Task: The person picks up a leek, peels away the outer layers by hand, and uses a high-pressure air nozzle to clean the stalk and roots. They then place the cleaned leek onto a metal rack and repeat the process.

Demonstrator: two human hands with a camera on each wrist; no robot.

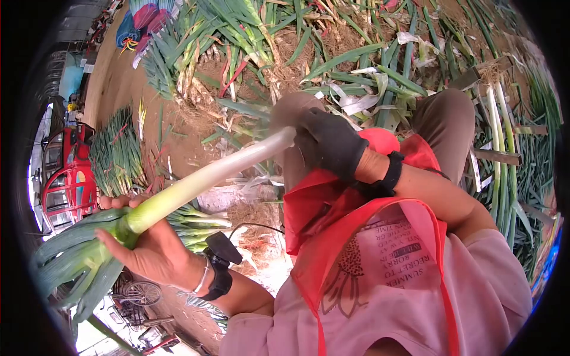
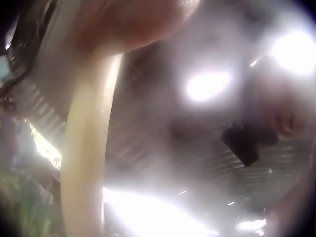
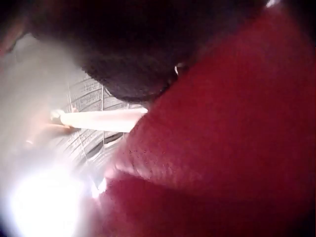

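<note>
A long leek [image 1: 211,175], white toward the root end and green at the leaves, slants across the front of the body in the head view. My bare left hand [image 1: 157,249] holds it where the leaves fan out, thumb on the near side and fingers beyond. At the root end is my right hand [image 1: 332,142] in a black glove, its fingers curled close around the tip, where a brown blur hides detail. The pale shank [image 2: 86,148] runs down the left wrist view, below blurred skin. In the right wrist view the leek [image 3: 106,120] shows beneath the dark glove.
Piled leeks [image 1: 208,41] and loose leaves cover the ground ahead. A bundle [image 1: 116,151] stands at left, beyond it a red metal frame [image 1: 68,172]. More leeks [image 1: 502,142] lie by a wooden rack at right. A red apron [image 1: 314,219] covers the lap.
</note>
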